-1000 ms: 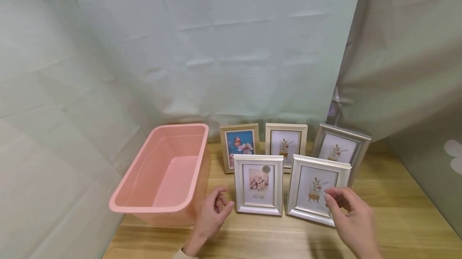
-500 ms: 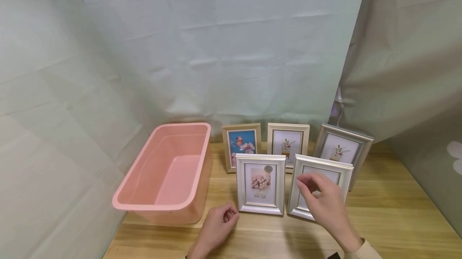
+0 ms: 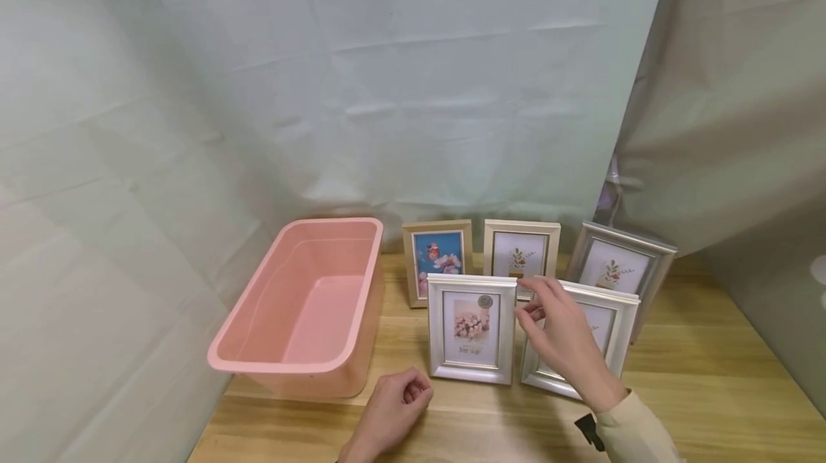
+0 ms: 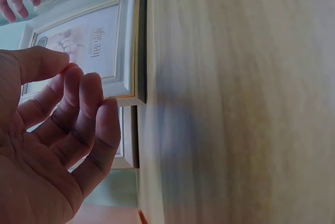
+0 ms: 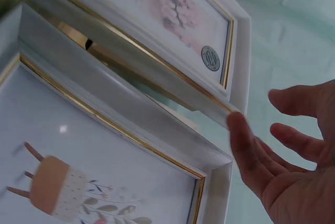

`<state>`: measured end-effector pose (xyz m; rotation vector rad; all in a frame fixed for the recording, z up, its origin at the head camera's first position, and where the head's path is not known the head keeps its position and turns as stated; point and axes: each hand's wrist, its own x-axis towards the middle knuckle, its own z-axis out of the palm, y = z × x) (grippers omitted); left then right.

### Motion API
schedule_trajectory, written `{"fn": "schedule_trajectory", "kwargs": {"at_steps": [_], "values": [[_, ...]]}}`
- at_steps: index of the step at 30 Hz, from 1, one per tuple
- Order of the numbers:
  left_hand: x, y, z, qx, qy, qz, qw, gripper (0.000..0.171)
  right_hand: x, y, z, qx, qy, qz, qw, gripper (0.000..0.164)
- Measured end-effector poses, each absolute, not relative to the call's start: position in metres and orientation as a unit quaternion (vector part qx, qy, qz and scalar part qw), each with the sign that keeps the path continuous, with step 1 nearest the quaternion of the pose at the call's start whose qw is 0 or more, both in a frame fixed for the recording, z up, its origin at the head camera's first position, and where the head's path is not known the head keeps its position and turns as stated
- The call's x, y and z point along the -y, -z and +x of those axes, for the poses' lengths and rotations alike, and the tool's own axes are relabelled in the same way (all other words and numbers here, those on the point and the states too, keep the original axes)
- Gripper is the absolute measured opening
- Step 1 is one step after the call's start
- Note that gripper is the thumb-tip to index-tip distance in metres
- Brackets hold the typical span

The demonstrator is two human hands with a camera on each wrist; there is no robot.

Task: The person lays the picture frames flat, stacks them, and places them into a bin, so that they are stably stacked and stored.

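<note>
Beside the top right corner of a silver picture frame with a pink flower print [image 3: 472, 365], my right hand [image 3: 561, 334] reaches in with thumb and fingers spread apart. In the right wrist view, a finger [image 5: 239, 132] is at that corner, possibly touching it, and the hand holds nothing. A second silver picture frame with a potted plant print [image 3: 619, 334] stands to the right, partly hidden behind my right hand. My left hand [image 3: 390, 409] is low over the table in front of the flower frame, its fingers [image 4: 91, 96] loosely curled and nothing in them.
Behind stand a gold picture frame with a blue print [image 3: 413, 255], a cream picture frame [image 3: 521, 226] and a grey picture frame [image 3: 652, 284]. A pink plastic tub [image 3: 368, 291] sits left on the wooden table [image 3: 710, 377]. Pale cloth [image 3: 452, 90] hangs behind.
My right hand has moved left, from in front of the potted plant frame to the flower frame's top right corner. My left hand has lowered, its fingers curling more.
</note>
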<state>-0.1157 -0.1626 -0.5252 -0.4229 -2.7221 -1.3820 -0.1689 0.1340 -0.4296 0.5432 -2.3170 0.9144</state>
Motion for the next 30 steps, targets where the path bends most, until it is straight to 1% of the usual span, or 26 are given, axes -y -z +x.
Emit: {"fn": "schedule_trajectory", "kwargs": {"at_steps": [4,7,11,14,18,24,30], "values": [[0.163,0.525,-0.115,0.883,0.45,-0.136,0.025,0.015,-0.136,0.434,-0.178,0.886,-0.312,0.223,0.26,0.06],[0.163,0.524,-0.115,0.881,0.455,-0.131,0.019,0.014,-0.141,0.456,-0.193,0.894,-0.286,0.242,0.245,0.069],[0.164,0.523,-0.115,0.879,0.458,-0.132,0.016,0.013,-0.142,0.476,-0.205,0.905,-0.276,0.247,0.211,0.08],[0.164,0.523,-0.115,0.877,0.461,-0.132,0.014,0.013,-0.138,0.476,-0.204,0.908,-0.283,0.246,0.186,0.087],[0.164,0.523,-0.116,0.874,0.466,-0.134,0.009,0.012,-0.132,0.477,-0.205,0.902,-0.295,0.253,0.187,0.087],[0.166,0.524,-0.116,0.869,0.478,-0.128,0.01,0.012,-0.129,0.471,-0.203,0.89,-0.317,0.262,0.195,0.08],[0.166,0.527,-0.117,0.861,0.496,-0.108,0.034,0.01,-0.13,0.471,-0.205,0.877,-0.34,0.269,0.206,0.072]]}}
